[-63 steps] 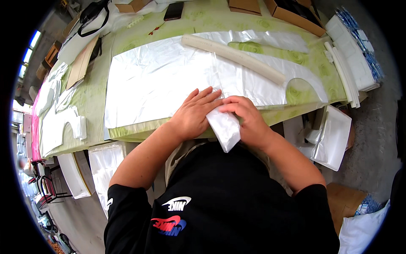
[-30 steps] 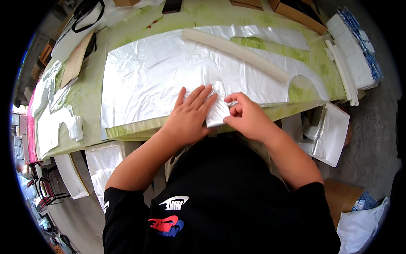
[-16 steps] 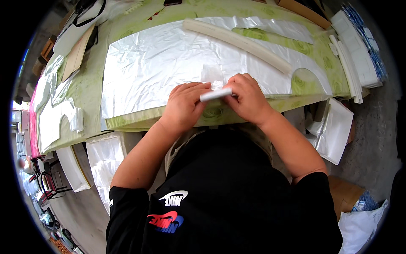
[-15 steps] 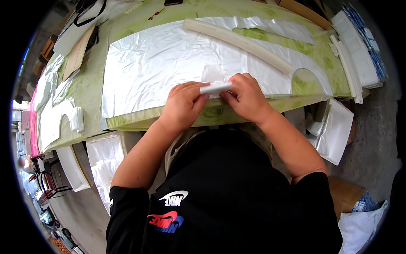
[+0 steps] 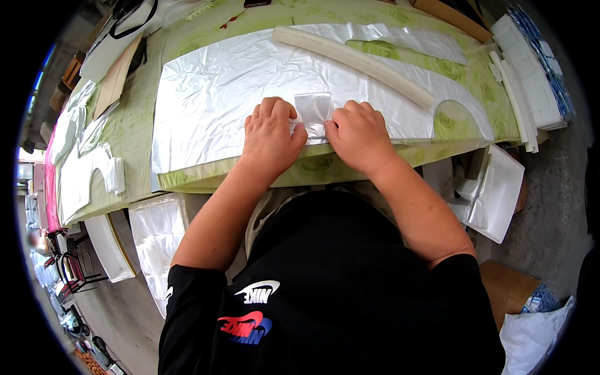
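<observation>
On the green counter (image 5: 135, 128), the folded film (image 5: 312, 106), likely light, limp and slippery, probably suits side holds, left hand (image 5: 272, 134) and right hand (image 5: 361, 139) pinching its edges, fingers (image 5: 269, 107) curled nearly closed.

Your left hand (image 5: 274, 132), at first laid flat with its fingers stretched out, now has bent fingers and its thumb out to the side. Your right hand (image 5: 358, 132) has turned knuckles-up, at the right edge of the folded plastic film (image 5: 312, 107). That film, whose pointed end first hung toward you, then stood as a narrow strip between your hands, now shows a flat, squarish face. Your view has tilted nearer, leaving only the edge of the phone (image 5: 256, 2)
</observation>
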Demonstrator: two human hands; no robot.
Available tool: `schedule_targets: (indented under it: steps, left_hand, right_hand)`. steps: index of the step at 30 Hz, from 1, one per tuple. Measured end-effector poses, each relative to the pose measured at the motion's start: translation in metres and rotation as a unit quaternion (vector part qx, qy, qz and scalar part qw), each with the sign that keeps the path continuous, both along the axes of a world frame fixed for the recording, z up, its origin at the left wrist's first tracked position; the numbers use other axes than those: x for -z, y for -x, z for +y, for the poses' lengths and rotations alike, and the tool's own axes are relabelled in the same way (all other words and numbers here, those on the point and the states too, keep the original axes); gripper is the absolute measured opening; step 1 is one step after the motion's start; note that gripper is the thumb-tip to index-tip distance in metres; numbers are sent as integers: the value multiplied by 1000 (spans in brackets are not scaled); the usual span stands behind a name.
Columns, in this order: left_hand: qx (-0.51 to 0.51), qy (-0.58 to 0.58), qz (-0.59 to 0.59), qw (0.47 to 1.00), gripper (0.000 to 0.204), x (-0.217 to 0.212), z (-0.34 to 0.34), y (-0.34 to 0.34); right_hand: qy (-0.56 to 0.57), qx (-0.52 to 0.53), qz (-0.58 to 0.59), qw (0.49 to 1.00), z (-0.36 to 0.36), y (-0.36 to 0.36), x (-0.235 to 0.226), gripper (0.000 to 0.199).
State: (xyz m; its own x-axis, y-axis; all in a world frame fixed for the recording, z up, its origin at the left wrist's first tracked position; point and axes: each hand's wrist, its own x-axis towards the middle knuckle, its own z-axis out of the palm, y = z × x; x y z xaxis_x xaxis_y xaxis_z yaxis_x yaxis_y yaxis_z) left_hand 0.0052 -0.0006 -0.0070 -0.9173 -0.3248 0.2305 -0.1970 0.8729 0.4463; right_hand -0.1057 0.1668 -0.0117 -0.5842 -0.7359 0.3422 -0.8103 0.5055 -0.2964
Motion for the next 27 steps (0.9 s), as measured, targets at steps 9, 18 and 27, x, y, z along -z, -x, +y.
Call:
schedule_targets:
  steps: [9, 18, 27]
  left_hand:
    - [133, 121, -100, 979, 68, -3, 1, 14]
    - [229, -213, 128, 941, 49, 11, 28, -68]
    - [-85, -845, -5, 527, 35, 26, 43, -64]
  right_hand:
    - [-44, 28, -87, 995, 0, 0, -13, 34]
    - [-104, 26, -146, 983, -7, 16, -27, 55]
    - [-7, -146, -154, 977, 27, -45, -26, 49]
